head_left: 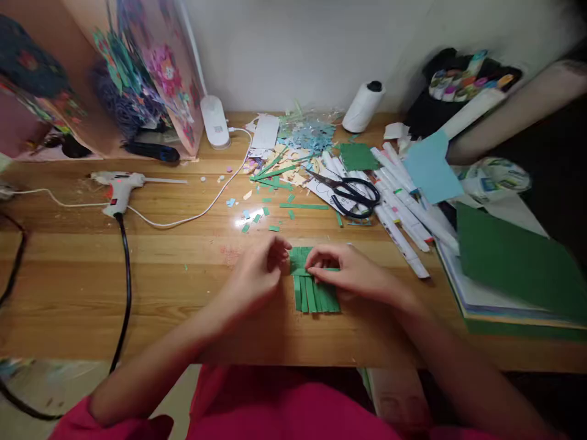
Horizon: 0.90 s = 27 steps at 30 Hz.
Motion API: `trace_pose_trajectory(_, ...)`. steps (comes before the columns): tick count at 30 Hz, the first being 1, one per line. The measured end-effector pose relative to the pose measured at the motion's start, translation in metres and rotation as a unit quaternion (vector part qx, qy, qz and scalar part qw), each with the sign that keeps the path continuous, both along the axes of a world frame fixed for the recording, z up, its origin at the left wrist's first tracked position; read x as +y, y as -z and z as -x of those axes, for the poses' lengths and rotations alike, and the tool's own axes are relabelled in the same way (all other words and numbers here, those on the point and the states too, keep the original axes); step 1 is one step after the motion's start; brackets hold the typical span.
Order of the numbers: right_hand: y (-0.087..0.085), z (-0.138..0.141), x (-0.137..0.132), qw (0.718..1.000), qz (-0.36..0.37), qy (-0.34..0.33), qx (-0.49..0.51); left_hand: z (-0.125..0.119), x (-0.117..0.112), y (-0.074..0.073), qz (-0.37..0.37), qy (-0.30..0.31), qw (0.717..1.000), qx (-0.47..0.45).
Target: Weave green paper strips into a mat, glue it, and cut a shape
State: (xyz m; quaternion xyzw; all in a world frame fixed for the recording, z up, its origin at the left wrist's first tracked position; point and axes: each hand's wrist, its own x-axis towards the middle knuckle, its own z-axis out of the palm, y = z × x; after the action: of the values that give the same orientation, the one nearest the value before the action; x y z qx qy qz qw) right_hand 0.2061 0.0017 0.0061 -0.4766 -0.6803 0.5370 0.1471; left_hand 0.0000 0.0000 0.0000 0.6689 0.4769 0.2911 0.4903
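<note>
A small green paper piece [314,287], cut into several strips at its near edge, lies flat on the wooden table [174,293]. My left hand [257,275] has its fingers curled and pinches the paper's upper left edge. My right hand [353,272] rests on the paper's right side, with fingers bent and pressing the top down. Both hands meet over the paper's uncut top part.
Black-handled scissors [353,192], green paper scraps [275,177] and several white markers [403,208] lie beyond the hands. A glue gun [117,186] with its black cord is at the left. Stacked green sheets [513,263] lie at the right, a thread spool [364,107] at the back. Another person's arm [518,110] reaches in at the far right.
</note>
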Motion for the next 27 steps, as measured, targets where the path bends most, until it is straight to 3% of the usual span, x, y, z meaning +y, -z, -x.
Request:
trace_pose_trajectory(5, -0.001, 0.002, 0.001, 1.000, -0.002, 0.010, 0.000, -0.005, -0.004, -0.007, 0.002, -0.042, 0.998, -0.035)
trace_pose_trajectory(11, -0.001, 0.001, 0.000, 1.000, -0.003, 0.011, 0.005, -0.014, -0.008, -0.002, 0.064, 0.003, 0.995, -0.081)
trace_pose_trajectory(16, 0.001, 0.001, 0.000, 1.000, -0.005, 0.013, 0.007, -0.018, -0.015, 0.001, 0.076, 0.038, 0.994, -0.063)
trace_pose_trajectory(23, -0.004, 0.000, -0.001, 1.000, -0.005, -0.002, 0.028, -0.020, -0.020, 0.000, -0.049, 0.073, 0.995, 0.036)
trace_pose_trajectory(27, -0.013, -0.001, -0.004, 0.998, -0.008, -0.013, 0.055, -0.024, -0.023, 0.002, -0.106, 0.057, 0.986, 0.114)
